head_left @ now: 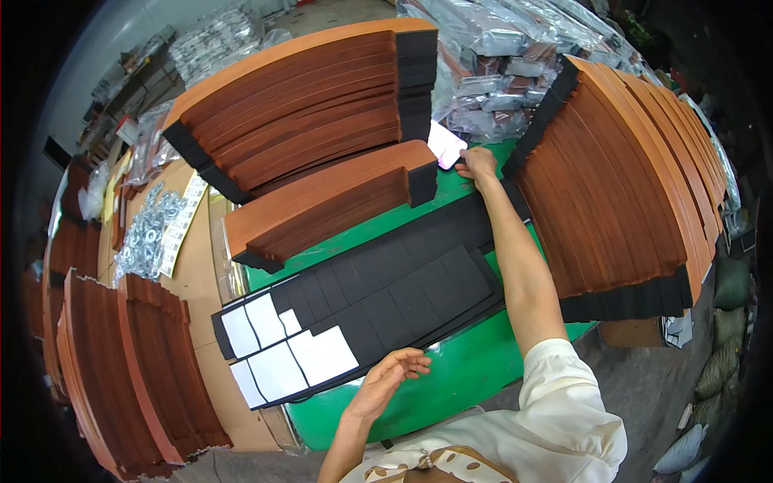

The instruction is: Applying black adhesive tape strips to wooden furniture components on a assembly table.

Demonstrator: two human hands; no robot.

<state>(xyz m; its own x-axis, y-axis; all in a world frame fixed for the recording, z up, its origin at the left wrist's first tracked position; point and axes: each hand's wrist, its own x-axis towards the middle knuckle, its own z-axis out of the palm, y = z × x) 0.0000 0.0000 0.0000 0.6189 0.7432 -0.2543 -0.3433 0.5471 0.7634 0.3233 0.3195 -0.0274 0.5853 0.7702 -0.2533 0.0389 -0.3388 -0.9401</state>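
Observation:
My right hand reaches to the far edge of the green table, its fingers closed at the lower corner of a phone with a bright screen. Near the front, my left hand hovers beside black foam strips, fingers loosely curled and apart, holding nothing. The black foam strips lie in overlapping rows across the table, scored into rectangles. At their left end, several white backing pieces show. Behind them stands a short stack of curved brown wooden boards with black padded ends.
A taller stack of curved boards rises behind, and another large stack stands at the right. More brown boards fill the left side, near bagged metal rings. Plastic-wrapped bundles are piled at the back. The green tabletop shows in front.

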